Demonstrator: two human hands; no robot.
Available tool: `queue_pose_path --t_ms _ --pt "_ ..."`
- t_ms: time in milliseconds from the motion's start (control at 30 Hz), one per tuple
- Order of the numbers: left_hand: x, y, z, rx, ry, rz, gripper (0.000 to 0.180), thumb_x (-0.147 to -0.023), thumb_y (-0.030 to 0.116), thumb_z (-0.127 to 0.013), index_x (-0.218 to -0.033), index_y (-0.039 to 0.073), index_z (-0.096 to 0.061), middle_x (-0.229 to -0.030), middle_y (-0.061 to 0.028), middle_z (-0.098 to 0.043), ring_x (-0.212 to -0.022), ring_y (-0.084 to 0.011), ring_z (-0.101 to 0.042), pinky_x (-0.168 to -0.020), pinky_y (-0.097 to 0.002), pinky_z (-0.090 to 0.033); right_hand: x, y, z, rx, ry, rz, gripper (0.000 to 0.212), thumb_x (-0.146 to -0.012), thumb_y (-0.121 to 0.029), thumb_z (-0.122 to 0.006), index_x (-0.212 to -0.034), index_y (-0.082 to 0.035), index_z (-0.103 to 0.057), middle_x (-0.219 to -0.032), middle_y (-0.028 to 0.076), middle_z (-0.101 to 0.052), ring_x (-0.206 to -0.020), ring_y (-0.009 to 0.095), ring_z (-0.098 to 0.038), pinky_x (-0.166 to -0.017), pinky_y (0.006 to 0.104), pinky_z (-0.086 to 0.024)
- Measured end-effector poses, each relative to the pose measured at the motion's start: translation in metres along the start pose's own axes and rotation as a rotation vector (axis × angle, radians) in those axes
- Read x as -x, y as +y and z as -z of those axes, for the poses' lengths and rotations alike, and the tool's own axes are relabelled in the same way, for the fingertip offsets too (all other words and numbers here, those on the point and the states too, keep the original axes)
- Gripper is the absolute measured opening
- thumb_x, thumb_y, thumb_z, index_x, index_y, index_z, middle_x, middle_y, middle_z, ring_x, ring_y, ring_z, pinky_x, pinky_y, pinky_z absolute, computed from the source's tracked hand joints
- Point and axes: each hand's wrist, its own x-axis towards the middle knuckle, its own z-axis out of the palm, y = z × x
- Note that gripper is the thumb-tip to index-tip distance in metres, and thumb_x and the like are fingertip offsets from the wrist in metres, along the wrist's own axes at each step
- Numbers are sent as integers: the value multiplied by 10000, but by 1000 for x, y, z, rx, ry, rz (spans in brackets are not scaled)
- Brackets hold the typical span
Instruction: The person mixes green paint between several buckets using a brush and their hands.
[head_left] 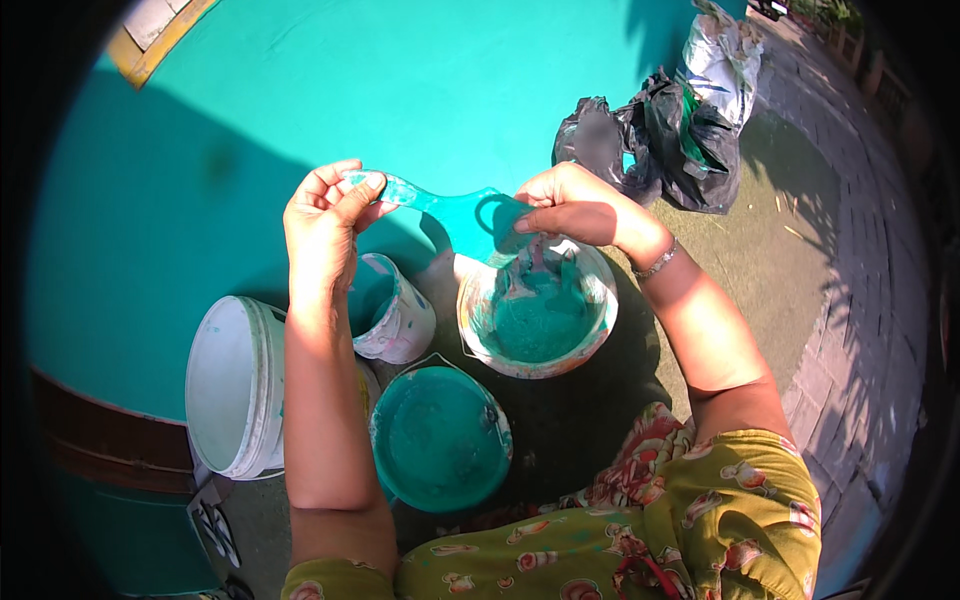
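Two bare hands hold a flat, turquoise-coated piece (458,222) stretched between them above a paint-smeared pale bucket (607,308) containing turquoise paint. The left hand (328,205) pinches its narrow end; the right hand (572,205) grips the wider end, thumb on top. A turquoise wall (400,90) stands beyond.
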Motion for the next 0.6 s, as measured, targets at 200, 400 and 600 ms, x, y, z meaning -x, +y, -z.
queue_pose_path --t_ms 200,400,600 --pt "13 -24 -5 -76 -64 14 205 -815 -39 -681 -988 -8 -576 -818 -85 -652 -741 -152 -655 -672 -300 -587 0 39 -11 360 -4 -22 191 -771 -148 -719 -843 23 -672 -661 112 -623 -613 167 -581 -586 331 -457" --pt "52 -84 -28 -573 -106 -58 202 -752 -62 -729 -852 22 -575 -681 17 -528 -634 -57 -484 -582 -212 -441 1 103 -65 1262 -372 -476 235 -802 -225 -676 -994 -98 -727 -1015 95 -695 -1000 232 -641 -790 341 -483" --pt "71 -114 -36 -730 -64 66 221 -709 -3 -745 -830 -1 -560 -641 -43 -546 -567 -109 -512 -554 -280 -462 8 137 -94 1421 -403 -573 277 -841 -199 -620 -1092 -122 -708 -1136 55 -660 -1136 219 -554 -872 349 -429"
